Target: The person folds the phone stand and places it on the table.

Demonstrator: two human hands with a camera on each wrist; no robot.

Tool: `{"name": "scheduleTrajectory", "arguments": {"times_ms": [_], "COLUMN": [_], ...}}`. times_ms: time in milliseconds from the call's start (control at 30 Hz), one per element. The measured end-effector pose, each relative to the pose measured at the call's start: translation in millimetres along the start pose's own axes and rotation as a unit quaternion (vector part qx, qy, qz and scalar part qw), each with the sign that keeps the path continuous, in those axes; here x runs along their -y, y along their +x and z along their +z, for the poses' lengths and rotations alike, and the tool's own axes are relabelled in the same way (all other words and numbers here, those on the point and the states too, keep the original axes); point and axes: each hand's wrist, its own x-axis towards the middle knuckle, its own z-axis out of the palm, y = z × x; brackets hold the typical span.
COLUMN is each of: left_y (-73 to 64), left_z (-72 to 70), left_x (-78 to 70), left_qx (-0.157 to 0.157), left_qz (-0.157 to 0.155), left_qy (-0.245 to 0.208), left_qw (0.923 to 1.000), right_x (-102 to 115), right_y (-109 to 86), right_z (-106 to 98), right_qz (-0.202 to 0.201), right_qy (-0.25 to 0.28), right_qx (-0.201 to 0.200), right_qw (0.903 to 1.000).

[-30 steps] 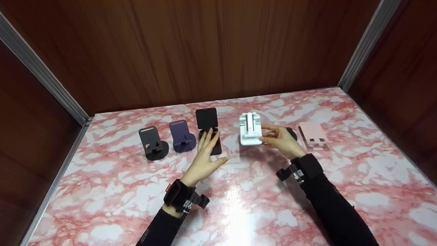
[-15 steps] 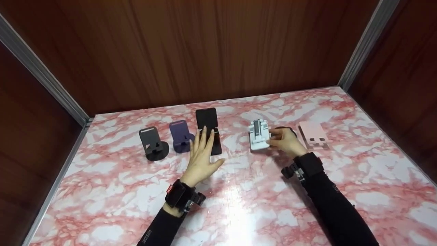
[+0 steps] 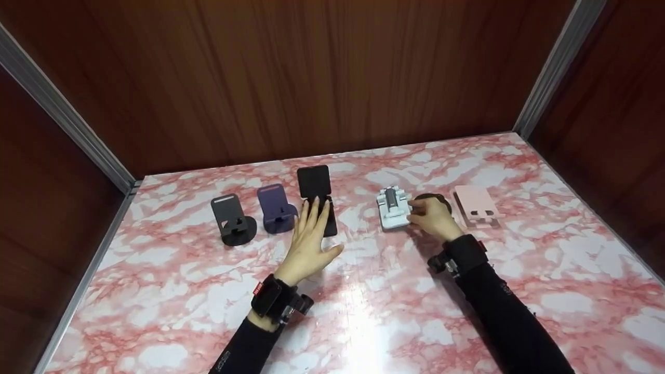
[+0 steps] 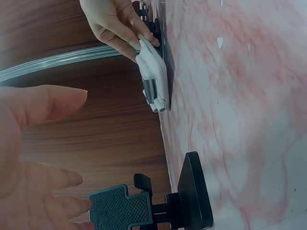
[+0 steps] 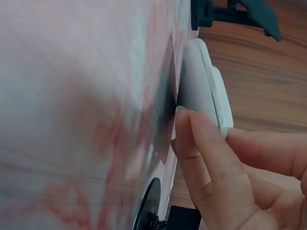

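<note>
A white folded phone stand [image 3: 394, 210] with a grey bar lies nearly flat, low over the table. My right hand [image 3: 435, 218] pinches its right edge between thumb and fingers. In the right wrist view, the white stand [image 5: 199, 81] tilts slightly, with shadow beneath its gripped side. My left hand [image 3: 309, 244] has its fingers spread, partly covering a black phone stand [image 3: 315, 182]. Beside that hand in the left wrist view, the black stand [image 4: 195, 196] stands with its padded plate near the fingertips; whether they touch it I cannot tell.
Left of the black stand are a purple phone stand [image 3: 273, 200] and a dark grey one [image 3: 228, 210], both on round bases. A dark round-based object [image 3: 440, 199] sits partly hidden behind my right hand. Farther right is a pink stand [image 3: 475, 202]. Wooden panels enclose the marbled table [image 3: 182, 311].
The white stand has come down toward the table and shifted right in my right hand, tipping from facing the camera to lying flatter. My left hand has shifted only slightly.
</note>
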Motion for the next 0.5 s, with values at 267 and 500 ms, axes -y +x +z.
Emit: {"name": "scheduleTrajectory", "arguments": {"times_ms": [267, 500], "left_y": [0.2, 0.2], "left_z": [-1.0, -1.0], "left_x": [-0.9, -1.4], "left_qx": [0.004, 0.010], "left_qz": [0.001, -0.002], "left_qy": [-0.007, -0.009], "left_qw": [1.0000, 0.9999], "right_x": [6.3, 13.1], "right_y": [-2.1, -6.0], "right_z": [1.3, -1.3], "right_qz": [-0.024, -0.045], "right_qy": [-0.075, -0.125], "right_qx": [-0.022, -0.028], "right_qw": [0.9967, 0.9907]}}
